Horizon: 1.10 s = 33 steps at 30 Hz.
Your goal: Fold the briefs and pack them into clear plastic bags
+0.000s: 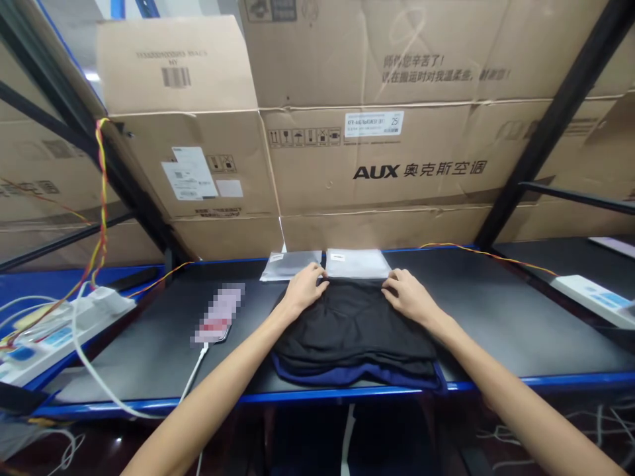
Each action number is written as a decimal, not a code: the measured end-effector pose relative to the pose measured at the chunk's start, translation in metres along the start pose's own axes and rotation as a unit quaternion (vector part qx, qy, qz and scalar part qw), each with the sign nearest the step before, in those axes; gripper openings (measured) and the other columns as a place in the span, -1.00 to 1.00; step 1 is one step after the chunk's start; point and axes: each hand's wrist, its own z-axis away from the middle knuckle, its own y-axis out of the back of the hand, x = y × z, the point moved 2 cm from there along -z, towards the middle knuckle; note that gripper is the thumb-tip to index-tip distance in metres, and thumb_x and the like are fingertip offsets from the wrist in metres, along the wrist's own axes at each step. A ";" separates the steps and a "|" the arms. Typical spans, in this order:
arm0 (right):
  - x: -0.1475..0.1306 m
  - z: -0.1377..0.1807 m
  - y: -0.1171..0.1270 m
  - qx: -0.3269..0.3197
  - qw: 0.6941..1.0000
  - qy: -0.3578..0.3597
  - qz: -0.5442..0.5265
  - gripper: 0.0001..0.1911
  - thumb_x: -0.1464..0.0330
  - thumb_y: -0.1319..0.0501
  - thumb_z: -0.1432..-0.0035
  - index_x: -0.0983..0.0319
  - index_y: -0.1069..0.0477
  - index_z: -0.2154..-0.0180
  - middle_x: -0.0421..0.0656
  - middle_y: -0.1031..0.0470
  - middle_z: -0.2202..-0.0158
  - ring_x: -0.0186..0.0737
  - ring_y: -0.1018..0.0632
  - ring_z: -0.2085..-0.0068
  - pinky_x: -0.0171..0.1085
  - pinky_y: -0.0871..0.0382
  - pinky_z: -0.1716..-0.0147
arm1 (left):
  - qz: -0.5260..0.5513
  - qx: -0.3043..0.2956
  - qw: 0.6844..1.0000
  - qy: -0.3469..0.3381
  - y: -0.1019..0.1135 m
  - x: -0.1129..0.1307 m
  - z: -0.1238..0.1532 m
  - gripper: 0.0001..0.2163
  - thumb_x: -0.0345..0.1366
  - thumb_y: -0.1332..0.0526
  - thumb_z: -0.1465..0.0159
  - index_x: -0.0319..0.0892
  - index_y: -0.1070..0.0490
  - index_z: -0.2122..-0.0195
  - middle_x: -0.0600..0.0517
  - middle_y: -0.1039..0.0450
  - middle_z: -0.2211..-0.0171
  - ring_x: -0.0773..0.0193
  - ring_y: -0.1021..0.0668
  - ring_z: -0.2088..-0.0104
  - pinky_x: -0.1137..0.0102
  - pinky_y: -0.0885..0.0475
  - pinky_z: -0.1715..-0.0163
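A folded stack of black cloth, looking like garments (357, 324), lies on the dark shelf top in front of me, with a dark blue layer (322, 377) showing under its near edge. My left hand (303, 289) is at the far left corner of the black cloth, its fingers curled and closed on the edge. At the far right corner my right hand (409, 294) has its fingers bent onto the cloth in the same way. Just beyond the hands are two clear plastic packets with small labels, the left packet (292, 263) and the right packet (357, 262).
A phone (221, 314) on a white cable (194, 373) lies to the left. Power strips (64, 330) sit at the far left, and another power strip (595, 299) at the right. Large cardboard sheets (317, 192) stand behind. Black metal posts (536, 139) rise at both sides.
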 end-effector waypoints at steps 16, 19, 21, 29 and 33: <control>-0.022 0.043 0.023 -0.067 0.995 0.067 -0.036 -0.75 0.31 -0.12 -0.28 0.14 -0.52 0.09 -0.09 -0.61 0.13 -0.05 -0.60 0.12 -0.10 -0.51 0.10 | 0.026 -0.095 0.977 -0.190 0.030 0.014 0.044 -0.81 -0.38 -0.17 -0.30 -0.05 -0.56 0.16 0.06 -0.58 0.13 0.24 -0.54 0.08 0.35 -0.46 0.04; -0.023 0.049 0.024 -0.080 0.994 0.070 -0.037 -0.72 0.30 -0.13 -0.28 0.15 -0.53 0.06 -0.07 -0.60 0.07 -0.02 -0.59 0.05 -0.05 -0.51 0.05 | 0.036 -0.110 0.979 -0.167 0.034 0.013 0.050 -0.82 -0.29 -0.19 -0.33 -0.04 -0.55 0.11 0.06 -0.57 0.09 0.25 -0.55 0.06 0.34 -0.45 0.00; -0.023 0.052 0.026 -0.072 0.994 0.069 -0.034 -0.70 0.30 -0.12 -0.29 0.17 -0.52 0.02 -0.05 -0.57 0.00 0.01 -0.55 -0.04 -0.01 -0.47 -0.03 | 0.049 -0.099 0.982 -0.155 0.040 0.013 0.053 -0.81 -0.27 -0.21 -0.32 -0.03 -0.54 0.07 0.05 -0.54 0.03 0.23 -0.53 0.02 0.33 -0.43 -0.03; -0.048 0.072 0.056 -0.109 0.980 0.101 -0.133 -0.81 0.32 -0.14 -0.31 0.12 -0.53 0.24 -0.14 -0.60 0.26 -0.16 -0.58 0.22 -0.19 -0.49 0.17 | 0.184 -0.231 0.952 -0.082 0.065 0.011 0.075 -0.79 -0.09 -0.35 -0.19 -0.13 -0.59 0.36 0.07 -0.48 0.44 0.33 -0.49 0.40 0.47 -0.37 0.40; -0.053 0.085 0.060 -0.168 0.973 0.084 -0.137 -0.82 0.26 -0.19 -0.28 0.14 -0.54 0.20 -0.12 -0.59 0.23 -0.15 -0.57 0.21 -0.19 -0.45 0.18 | 0.220 -0.330 0.915 -0.069 0.069 0.010 0.085 -0.63 0.02 -0.46 0.02 -0.13 -0.62 0.31 0.07 -0.48 0.40 0.33 -0.45 0.39 0.50 -0.31 0.41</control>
